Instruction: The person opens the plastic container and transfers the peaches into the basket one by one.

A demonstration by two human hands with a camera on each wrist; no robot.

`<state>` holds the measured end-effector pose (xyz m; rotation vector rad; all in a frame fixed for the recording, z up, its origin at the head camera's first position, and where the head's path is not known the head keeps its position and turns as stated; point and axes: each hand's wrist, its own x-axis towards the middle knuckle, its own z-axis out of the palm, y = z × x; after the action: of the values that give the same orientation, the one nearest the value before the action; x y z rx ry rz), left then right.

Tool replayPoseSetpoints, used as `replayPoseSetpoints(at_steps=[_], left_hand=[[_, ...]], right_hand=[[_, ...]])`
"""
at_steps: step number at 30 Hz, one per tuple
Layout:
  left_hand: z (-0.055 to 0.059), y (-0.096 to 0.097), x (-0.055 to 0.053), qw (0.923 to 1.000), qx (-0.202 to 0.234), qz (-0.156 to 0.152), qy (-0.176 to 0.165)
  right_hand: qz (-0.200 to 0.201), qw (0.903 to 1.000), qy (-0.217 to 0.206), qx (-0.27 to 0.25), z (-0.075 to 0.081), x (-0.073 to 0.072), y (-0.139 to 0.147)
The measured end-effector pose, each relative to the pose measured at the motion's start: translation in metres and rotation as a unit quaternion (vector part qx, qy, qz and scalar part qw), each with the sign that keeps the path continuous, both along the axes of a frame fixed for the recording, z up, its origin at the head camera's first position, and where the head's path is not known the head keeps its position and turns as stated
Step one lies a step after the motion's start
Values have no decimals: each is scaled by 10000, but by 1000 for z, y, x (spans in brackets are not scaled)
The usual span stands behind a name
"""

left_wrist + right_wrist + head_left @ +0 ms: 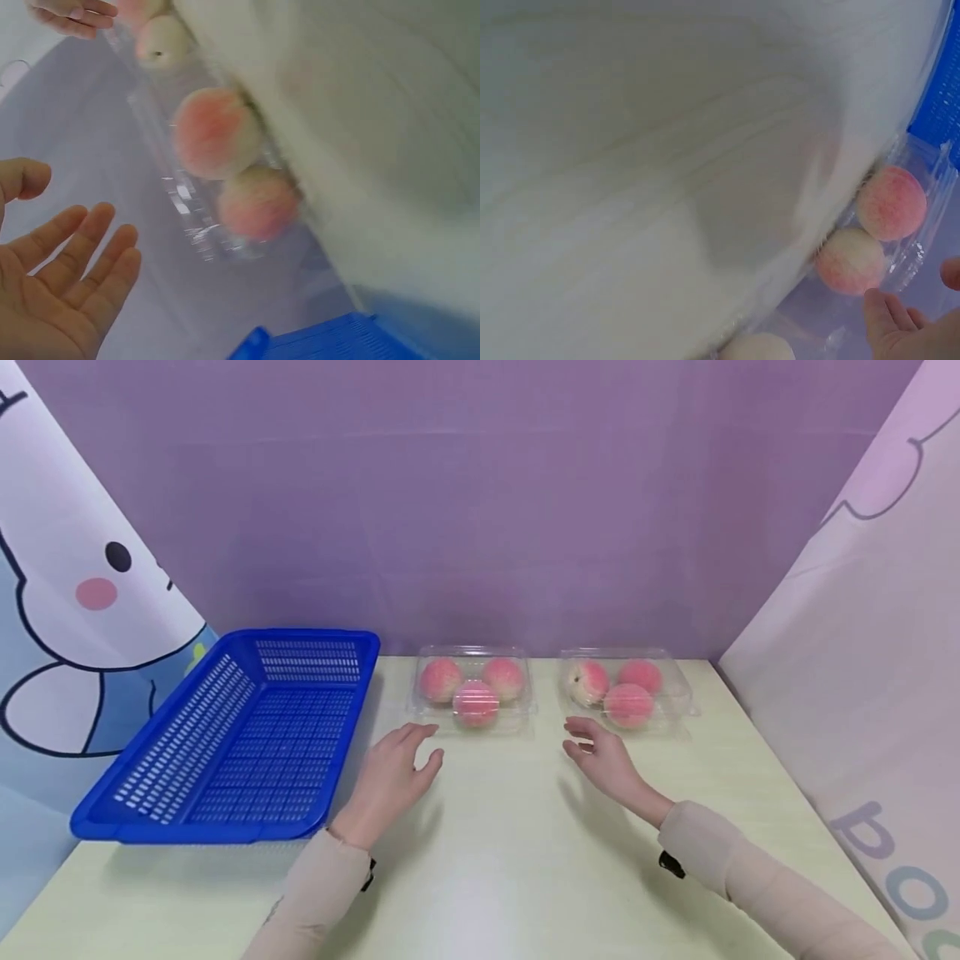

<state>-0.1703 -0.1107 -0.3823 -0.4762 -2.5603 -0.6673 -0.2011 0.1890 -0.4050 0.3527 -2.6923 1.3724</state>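
Two clear plastic boxes stand side by side at the back of the table, each with three pink peaches inside. My left hand hovers in front of the left box, fingers spread and holding nothing. My right hand is just in front of the right box, its fingers loosely bent around nothing. In the left wrist view a peach shows through the plastic, apart from the left hand's extended fingers. The right wrist view has another peach beyond the right hand.
A blue plastic basket with slotted walls stands at the left of the pale table, near my left forearm. A purple cloth hangs behind the boxes. Printed cloths hang at the left and right sides.
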Motion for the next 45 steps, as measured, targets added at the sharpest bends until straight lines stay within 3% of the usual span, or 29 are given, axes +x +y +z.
replayPoseSetpoints(at_steps=[6, 15, 19, 28, 32, 38, 45], left_hand=[[-9, 3, -27, 9992, 287, 119, -243], [-11, 2, -58, 9945, 855, 505, -328], [-13, 1, -69, 9903, 1157, 563, -531], [-12, 1, -82, 9719, 1237, 598, -1912], [-14, 0, -87, 9624, 1193, 591, -2366], [-20, -4, -95, 9625, 1098, 521, -2427], [-22, -3, -100, 9635, 1186, 484, -2350]], right_hand=[[126, 9968, -633, -474, -2, -19, -15], [236, 9866, -1328, -920, -9, -46, -39], [79, 9830, -1536, -1003, -14, -56, -47], [0, 9752, -1850, -1218, -16, -70, -56], [11, 9722, -1980, -1252, -16, -73, -61], [35, 9662, -2167, -1395, -13, -73, -64], [93, 9608, -2119, -1785, -24, -80, -65]])
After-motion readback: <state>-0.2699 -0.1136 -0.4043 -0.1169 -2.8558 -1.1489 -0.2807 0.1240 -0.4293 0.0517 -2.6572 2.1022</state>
